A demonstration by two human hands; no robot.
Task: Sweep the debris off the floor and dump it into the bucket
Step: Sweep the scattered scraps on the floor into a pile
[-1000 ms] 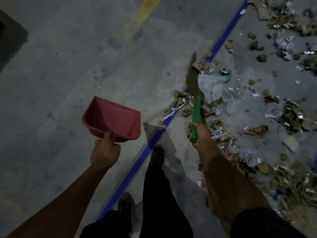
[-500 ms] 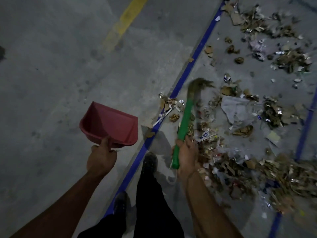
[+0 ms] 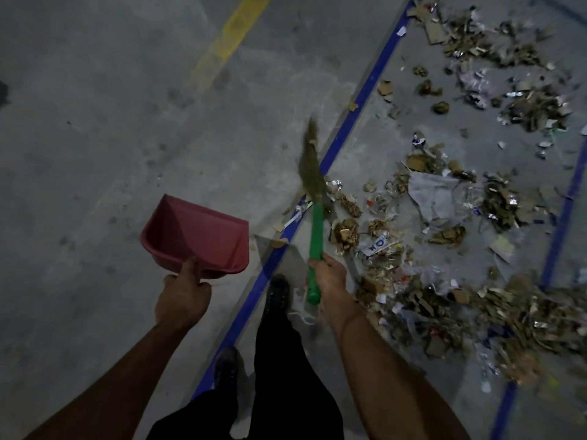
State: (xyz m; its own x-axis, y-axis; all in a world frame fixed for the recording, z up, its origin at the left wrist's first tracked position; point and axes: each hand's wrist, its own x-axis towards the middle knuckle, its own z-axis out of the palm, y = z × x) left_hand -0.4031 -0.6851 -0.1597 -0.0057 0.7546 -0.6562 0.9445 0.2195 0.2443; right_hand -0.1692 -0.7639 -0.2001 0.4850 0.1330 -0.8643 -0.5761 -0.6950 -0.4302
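Left hand (image 3: pixel 182 298) grips red dustpan (image 3: pixel 198 236) at 9 o'clock; right hand (image 3: pixel 328 277) clenches green-handled broom (image 3: pixel 314 198), bristles blurred toward 12. Debris (image 3: pixel 444 249) litters floor (image 3: pixel 95 138) from 1 to 4 o'clock.

Scattered cardboard and foil debris (image 3: pixel 444 236) litters the grey floor (image 3: pixel 111 122) between blue lines.

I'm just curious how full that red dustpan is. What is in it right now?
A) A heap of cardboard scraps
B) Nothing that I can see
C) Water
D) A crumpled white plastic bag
B: the red dustpan, held up by the left hand, shows only its bare inside, while the debris lies on the floor near the broom.
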